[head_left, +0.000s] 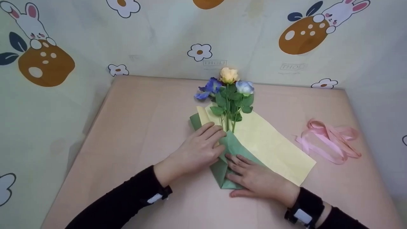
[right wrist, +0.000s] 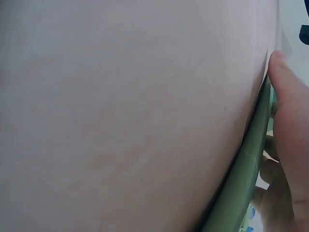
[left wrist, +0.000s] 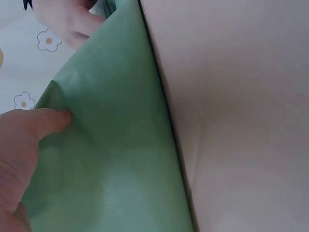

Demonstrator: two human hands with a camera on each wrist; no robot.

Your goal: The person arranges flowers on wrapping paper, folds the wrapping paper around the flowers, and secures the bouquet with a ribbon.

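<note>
In the head view, a bunch of artificial flowers (head_left: 229,75), cream, blue and pale blue with green leaves, lies on two-sided wrapping paper (head_left: 270,140), yellow inside and green outside. A green flap is folded over the lower stems. My left hand (head_left: 203,144) pinches the paper's left side beside the stems; its thumb (left wrist: 53,121) lies on the green face in the left wrist view, the other fingers partly hidden. With fingers spread, my right hand (head_left: 257,178) presses on the folded green part near its lower point. Its thumb (right wrist: 285,79) sits by the green edge in the right wrist view.
A loose pink ribbon (head_left: 330,140) lies in loops right of the paper. Everything rests on a table with a pale pink cover (head_left: 143,117). A patterned cloth (head_left: 165,35) with rabbits and flowers hangs behind the table.
</note>
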